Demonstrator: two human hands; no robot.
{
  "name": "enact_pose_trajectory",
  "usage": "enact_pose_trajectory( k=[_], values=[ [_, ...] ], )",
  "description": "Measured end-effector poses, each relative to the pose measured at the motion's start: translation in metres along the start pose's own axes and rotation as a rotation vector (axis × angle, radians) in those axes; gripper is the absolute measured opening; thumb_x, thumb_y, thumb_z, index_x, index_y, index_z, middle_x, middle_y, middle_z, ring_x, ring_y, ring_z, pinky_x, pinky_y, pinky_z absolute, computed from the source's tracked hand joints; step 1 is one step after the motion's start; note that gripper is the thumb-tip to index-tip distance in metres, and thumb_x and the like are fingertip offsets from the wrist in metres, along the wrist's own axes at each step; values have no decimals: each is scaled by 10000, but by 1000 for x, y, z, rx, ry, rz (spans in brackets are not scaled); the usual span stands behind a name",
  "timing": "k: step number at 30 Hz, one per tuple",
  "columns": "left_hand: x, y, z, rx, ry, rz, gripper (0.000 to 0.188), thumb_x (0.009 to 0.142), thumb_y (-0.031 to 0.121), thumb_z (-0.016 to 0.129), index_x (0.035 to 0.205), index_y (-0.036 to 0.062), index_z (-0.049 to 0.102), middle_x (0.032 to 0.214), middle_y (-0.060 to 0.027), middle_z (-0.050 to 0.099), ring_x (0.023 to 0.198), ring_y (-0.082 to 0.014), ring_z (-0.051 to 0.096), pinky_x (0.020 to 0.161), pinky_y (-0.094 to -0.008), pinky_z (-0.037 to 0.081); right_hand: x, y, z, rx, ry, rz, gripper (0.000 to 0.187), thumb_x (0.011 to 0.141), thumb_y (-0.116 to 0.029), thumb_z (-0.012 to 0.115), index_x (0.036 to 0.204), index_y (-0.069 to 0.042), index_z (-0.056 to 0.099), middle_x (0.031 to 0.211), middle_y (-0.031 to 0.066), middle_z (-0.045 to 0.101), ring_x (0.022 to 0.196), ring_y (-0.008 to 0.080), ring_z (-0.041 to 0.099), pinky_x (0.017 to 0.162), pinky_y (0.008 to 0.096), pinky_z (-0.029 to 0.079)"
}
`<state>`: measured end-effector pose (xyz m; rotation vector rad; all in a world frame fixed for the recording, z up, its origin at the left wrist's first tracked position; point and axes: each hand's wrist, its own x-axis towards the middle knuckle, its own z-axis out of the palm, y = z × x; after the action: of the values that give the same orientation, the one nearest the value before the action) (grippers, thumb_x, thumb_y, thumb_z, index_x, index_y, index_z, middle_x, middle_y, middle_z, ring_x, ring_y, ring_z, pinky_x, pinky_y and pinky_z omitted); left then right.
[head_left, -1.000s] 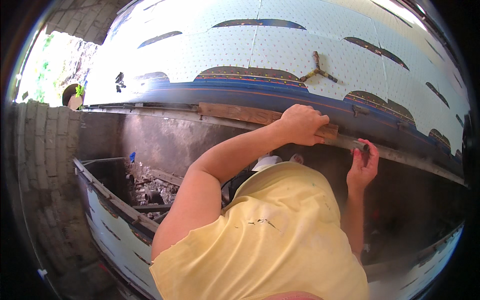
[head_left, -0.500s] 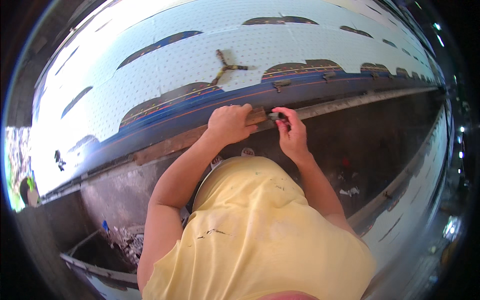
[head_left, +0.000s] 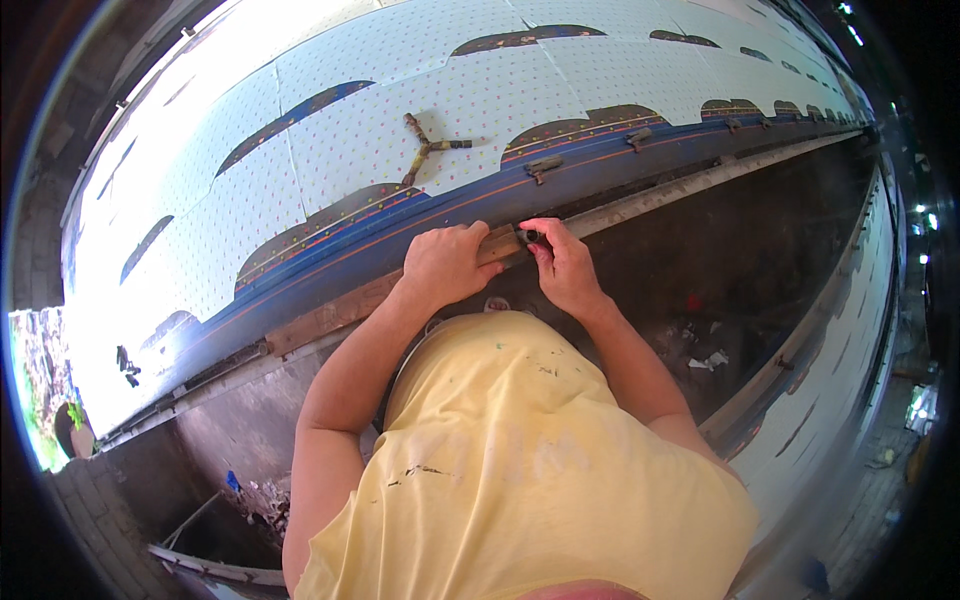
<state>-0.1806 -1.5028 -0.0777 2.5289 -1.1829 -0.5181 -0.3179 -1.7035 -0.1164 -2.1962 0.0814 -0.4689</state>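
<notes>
I watch remotely as the left hand (head_left: pixel 445 264) curls its fingers over a reddish-brown wooden board (head_left: pixel 335 313) along a blue-edged desk (head_left: pixel 480 197), apparently steadying the end where the right hand's (head_left: pixel 570 268) fingers pinch a small dark tubular piece (head_left: pixel 531 237)

Y-shaped tool (head_left: pixel 424 149) on pale dotted tabletop (head_left: pixel 345 150)

no lettering or numbers can be read
</notes>
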Motion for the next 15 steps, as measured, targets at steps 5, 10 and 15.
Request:
enact_pose_trajectory(
  k=[5,10,15],
  values=[
    [0,-1,2,1,-16,-5,577,940,571,870,1265,111,747,1080,-166,832,1053,-408,809,896,-544,632,3,1,-3,-59,-63,-13,436,999,148,653,1384,-55,680,1275,179,732,1043,361,778,915,427,642],
    [2,-4,6,5,-37,2,588,929,534,892,1304,115,722,1158,-162,821,1102,-403,802,917,-543,631,6,9,1,-113,-104,-12,412,997,122,679,1372,-48,678,1297,185,733,1079,432,766,939,477,634],
    [16,1,13,-61,65,168,775,893,372,929,1539,108,593,1312,-178,771,1202,-403,770,968,-537,630,5,13,6,-143,-64,-65,438,992,115,687,1406,-28,673,1336,202,731,1102,454,758,943,481,631]
  ],
)
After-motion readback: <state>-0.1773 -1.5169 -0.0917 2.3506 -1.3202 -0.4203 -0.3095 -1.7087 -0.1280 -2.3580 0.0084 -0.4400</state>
